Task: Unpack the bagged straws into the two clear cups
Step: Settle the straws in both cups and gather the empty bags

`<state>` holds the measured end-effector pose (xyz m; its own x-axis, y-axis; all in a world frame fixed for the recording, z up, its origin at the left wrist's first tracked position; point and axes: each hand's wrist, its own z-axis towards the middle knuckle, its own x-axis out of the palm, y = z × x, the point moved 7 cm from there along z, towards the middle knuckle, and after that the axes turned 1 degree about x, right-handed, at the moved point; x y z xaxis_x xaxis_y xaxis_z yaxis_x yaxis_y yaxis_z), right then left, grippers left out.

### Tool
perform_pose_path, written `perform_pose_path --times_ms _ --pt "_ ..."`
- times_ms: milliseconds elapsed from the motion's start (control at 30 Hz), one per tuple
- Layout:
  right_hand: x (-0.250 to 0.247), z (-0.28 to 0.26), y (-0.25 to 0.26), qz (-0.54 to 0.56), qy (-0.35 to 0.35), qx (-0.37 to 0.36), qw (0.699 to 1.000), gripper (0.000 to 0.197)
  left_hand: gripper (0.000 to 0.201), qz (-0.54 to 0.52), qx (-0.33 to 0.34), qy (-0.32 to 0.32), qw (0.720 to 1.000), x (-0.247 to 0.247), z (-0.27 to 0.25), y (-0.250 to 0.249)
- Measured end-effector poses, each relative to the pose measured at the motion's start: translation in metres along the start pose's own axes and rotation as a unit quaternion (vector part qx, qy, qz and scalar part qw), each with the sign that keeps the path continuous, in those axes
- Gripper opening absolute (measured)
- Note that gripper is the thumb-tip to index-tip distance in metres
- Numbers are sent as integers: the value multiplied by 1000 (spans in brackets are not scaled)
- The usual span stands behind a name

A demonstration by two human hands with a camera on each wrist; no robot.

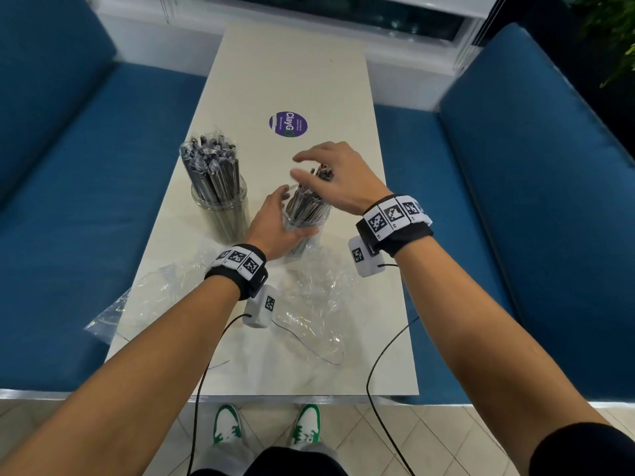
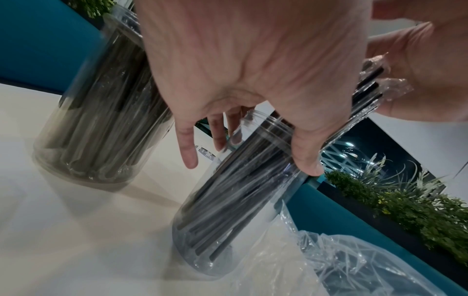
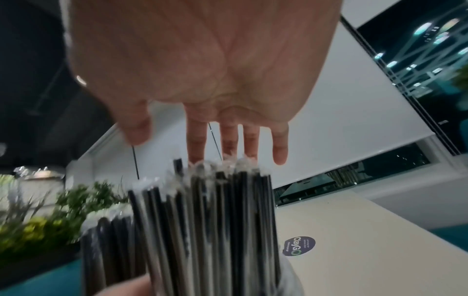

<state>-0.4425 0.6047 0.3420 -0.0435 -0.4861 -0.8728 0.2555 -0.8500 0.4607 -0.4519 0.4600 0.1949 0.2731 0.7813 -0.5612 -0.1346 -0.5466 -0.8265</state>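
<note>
Two clear cups stand on the pale table (image 1: pixel 292 70). The left cup (image 1: pixel 221 214) (image 2: pixel 101 120) is upright and packed with black, clear-wrapped straws (image 1: pixel 213 166). My left hand (image 1: pixel 275 225) (image 2: pixel 253 80) grips the right cup (image 1: pixel 305 221) (image 2: pixel 228 210) near its rim, thumb on one side and fingers on the other; the cup leans. It holds a bundle of the same straws (image 1: pixel 305 201) (image 3: pixel 202 220). My right hand (image 1: pixel 330 176) (image 3: pixel 202 60) hovers flat over the straw tops, fingers straight, with the palm at or just above the tips.
Two empty, crumpled clear plastic bags (image 1: pixel 309 297) (image 1: pixel 147 297) (image 2: pixel 341 260) lie on the near half of the table. A round purple sticker (image 1: pixel 288 124) (image 3: pixel 299 246) is stuck beyond the cups. Blue benches (image 1: pixel 86 201) (image 1: pixel 515 201) flank the table.
</note>
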Motion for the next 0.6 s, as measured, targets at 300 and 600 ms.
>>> perform_pose_path --times_ms 300,600 --pt "6 -9 -7 -10 -61 -12 998 33 116 -4 -7 -8 1000 -1 -4 -6" --pt "23 -24 1 -101 -15 -6 995 56 116 2 -18 -6 1000 1 -1 -10"
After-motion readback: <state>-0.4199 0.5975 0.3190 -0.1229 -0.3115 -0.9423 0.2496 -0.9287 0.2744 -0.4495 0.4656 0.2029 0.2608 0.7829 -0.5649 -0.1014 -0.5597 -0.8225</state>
